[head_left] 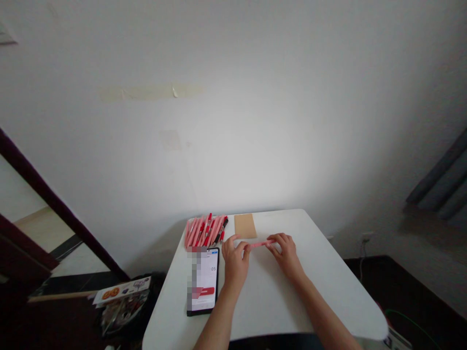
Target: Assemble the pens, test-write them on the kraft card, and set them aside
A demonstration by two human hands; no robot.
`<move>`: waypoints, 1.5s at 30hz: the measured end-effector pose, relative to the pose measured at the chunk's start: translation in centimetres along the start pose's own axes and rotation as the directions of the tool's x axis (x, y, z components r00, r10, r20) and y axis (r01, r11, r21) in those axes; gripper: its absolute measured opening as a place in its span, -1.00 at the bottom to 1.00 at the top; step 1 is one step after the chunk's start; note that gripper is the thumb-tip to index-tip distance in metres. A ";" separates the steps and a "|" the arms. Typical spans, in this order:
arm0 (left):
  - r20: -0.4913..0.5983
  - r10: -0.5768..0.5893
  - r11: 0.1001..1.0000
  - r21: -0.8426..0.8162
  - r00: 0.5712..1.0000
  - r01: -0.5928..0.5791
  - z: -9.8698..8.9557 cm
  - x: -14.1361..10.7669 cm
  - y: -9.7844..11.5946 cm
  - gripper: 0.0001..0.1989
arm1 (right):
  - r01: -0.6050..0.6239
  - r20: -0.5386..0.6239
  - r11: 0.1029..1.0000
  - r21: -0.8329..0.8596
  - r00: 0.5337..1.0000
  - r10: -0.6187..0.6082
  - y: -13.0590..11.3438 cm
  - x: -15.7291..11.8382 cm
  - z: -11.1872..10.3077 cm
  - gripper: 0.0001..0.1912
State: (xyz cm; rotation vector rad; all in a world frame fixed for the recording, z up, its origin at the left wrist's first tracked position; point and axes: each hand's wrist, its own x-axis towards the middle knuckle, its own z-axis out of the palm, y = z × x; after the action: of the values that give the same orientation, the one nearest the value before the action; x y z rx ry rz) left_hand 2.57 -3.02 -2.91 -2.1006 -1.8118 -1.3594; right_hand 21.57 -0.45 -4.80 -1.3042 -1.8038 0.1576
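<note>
A slim pink pen (260,243) lies level between my two hands, over the middle of the white table. My left hand (236,255) pinches its left end between thumb and fingers. At the other end, the thumb and fingers of my right hand (285,253) are closed on it. Beyond my left hand is a tan square sheet or pad (245,226). A pile of pink, red and black pens (204,231) sits at the table's back left corner.
On the white table (328,291), a phone (206,279) with a lit screen lies left of my left forearm. A wall rises behind the table. A bin or bag of litter (124,311) stands on the floor at the left, with a box (122,291) on top.
</note>
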 end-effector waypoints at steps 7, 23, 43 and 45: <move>0.010 0.003 0.998 -0.055 1.000 -0.002 0.0 0.0 0.1 -0.79 | 0.012 0.007 1.000 -0.014 1.000 -0.012 -0.2 0.0 0.0 -0.71; 0.026 -0.003 0.996 -0.088 1.000 0.005 -0.3 0.2 0.2 -0.82 | -0.046 0.043 0.999 -0.012 0.998 0.046 -0.8 -0.1 -0.4 -0.69; -0.045 0.113 0.991 -0.065 0.993 -0.116 -0.8 0.2 1.0 -0.82 | -0.008 0.058 1.000 0.001 0.998 0.007 -0.7 0.0 -0.5 -0.76; -0.048 0.090 0.993 -0.073 0.995 -0.093 -0.7 0.2 0.8 -0.81 | -0.016 0.041 0.999 0.030 0.999 0.015 -0.6 0.0 -0.4 -0.75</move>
State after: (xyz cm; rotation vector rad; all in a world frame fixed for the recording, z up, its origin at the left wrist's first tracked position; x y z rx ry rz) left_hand 2.83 -3.50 -1.99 -2.1424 -1.6514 -1.4610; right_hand 21.46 -0.85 -4.27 -1.3023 -1.8196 0.2204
